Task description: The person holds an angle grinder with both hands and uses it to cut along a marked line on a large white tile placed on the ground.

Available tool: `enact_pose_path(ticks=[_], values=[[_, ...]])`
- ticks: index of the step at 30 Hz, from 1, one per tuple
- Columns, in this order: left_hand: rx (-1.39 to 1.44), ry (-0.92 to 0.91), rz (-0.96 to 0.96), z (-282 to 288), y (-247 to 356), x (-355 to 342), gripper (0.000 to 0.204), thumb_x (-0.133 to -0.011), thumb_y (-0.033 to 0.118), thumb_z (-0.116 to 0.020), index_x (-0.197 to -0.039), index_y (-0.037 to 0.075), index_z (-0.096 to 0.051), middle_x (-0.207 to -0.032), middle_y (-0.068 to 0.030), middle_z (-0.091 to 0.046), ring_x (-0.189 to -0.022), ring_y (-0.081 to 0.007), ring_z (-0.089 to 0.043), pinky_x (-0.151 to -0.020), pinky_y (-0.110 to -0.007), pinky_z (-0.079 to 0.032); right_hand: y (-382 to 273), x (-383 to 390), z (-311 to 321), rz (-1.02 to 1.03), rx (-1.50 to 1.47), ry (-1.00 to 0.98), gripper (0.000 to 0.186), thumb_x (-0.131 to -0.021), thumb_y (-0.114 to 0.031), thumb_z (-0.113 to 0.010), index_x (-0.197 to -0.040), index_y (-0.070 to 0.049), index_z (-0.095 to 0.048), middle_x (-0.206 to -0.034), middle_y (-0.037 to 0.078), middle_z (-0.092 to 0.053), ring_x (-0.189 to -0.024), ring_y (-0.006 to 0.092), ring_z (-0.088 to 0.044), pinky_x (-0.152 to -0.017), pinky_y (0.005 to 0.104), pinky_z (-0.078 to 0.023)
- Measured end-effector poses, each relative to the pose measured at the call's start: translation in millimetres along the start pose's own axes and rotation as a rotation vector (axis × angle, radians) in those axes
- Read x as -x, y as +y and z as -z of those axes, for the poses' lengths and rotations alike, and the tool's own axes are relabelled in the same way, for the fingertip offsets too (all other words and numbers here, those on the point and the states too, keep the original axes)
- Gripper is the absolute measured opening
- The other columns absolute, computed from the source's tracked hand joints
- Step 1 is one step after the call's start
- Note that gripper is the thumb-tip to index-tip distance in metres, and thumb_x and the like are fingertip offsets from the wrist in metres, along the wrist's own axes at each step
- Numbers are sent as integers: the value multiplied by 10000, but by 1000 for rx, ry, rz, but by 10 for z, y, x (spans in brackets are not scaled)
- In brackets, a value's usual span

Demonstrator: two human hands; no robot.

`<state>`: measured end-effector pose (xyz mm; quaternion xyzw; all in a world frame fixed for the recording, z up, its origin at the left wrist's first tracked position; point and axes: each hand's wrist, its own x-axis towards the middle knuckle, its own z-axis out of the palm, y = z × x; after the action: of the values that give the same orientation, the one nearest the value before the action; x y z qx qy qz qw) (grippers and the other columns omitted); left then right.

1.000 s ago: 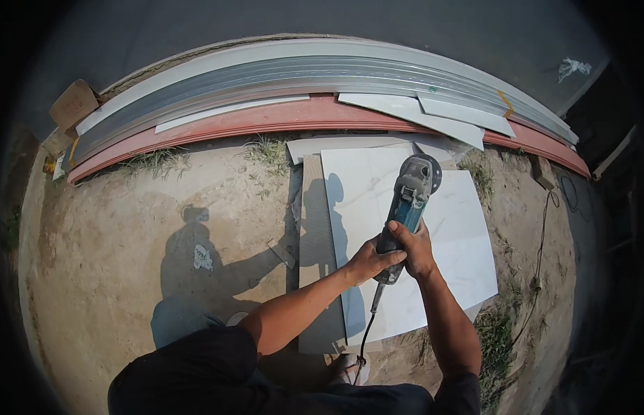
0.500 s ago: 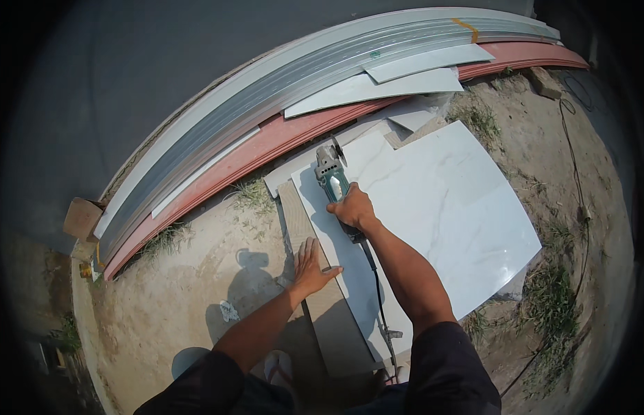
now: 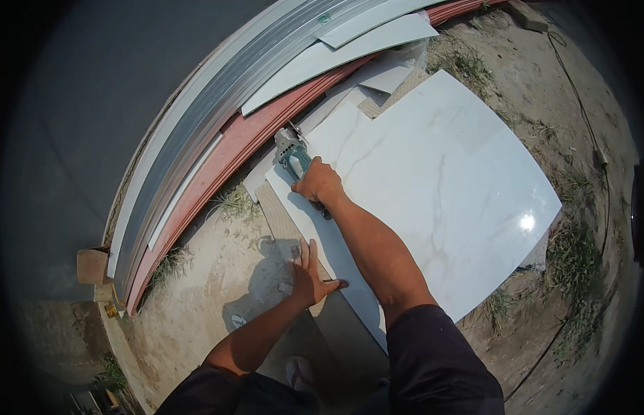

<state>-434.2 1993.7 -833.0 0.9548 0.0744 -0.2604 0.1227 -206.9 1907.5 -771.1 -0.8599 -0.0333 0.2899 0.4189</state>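
My right hand [image 3: 319, 181] is wrapped around the body of a green and grey angle grinder [image 3: 292, 153]. The grinder's head and disc are at the far left part of a large white marbled tile [image 3: 433, 180]; whether the disc touches the tile cannot be made out. My left hand [image 3: 309, 280] lies with fingers spread at the tile's left edge, its thumb over the white surface and its fingers on the beige strip [image 3: 275, 214] beside it. My right forearm hides the grinder's cord.
Long stacked red panels [image 3: 197, 200], metal profiles [image 3: 177, 138] and white offcuts [image 3: 322, 62] curve along the far left. A cable [image 3: 578, 104] runs over sandy ground at right, past grass tufts [image 3: 574, 259]. A cardboard piece [image 3: 92, 266] stands at far left. My sandalled foot [image 3: 299, 372] is below.
The whole view has shifted and turned. My right hand has carried the grinder toward the tile's far left edge. My left hand stays spread at the left edge.
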Motion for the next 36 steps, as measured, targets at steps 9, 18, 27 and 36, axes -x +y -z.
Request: enact_pose_path(ticks=[9,18,27,36], values=[[79,-39,-10,147,50,72,1460,-595,797,-718,-1553,30,74,-1610,-241,121,-1469,-467,143,-1160,-627,38,-141,-63,-49,-29,43,20,729,-729,-361,-797,-1231,66,-485,-1176,257,-643,-1110,361,-643,-950,404,-519],[128,-30,-18,145,34,104,1454,-598,799,-713,-1554,31,67,-1611,-245,108,-1467,-460,161,-1162,-610,68,-163,-109,-98,-34,70,25,747,-722,-370,-801,-1238,68,-483,-1167,254,-651,-1090,365,-653,-941,397,-523],[116,-44,-13,173,45,105,1458,-595,799,-714,-1554,26,66,-1610,-245,115,-1469,-454,163,-1162,-611,70,-140,-126,-113,-9,72,34,774,-723,-397,-792,-1225,99,-476,-1134,284,-651,-1062,382,-661,-922,397,-534],[118,-41,5,210,95,109,1482,-567,753,-773,-1552,11,49,-1616,-242,84,-1481,-441,129,-1178,-565,64,-113,-167,-133,15,102,38,795,-729,-429,-779,-1213,121,-473,-1102,308,-652,-1037,395,-668,-903,401,-542]])
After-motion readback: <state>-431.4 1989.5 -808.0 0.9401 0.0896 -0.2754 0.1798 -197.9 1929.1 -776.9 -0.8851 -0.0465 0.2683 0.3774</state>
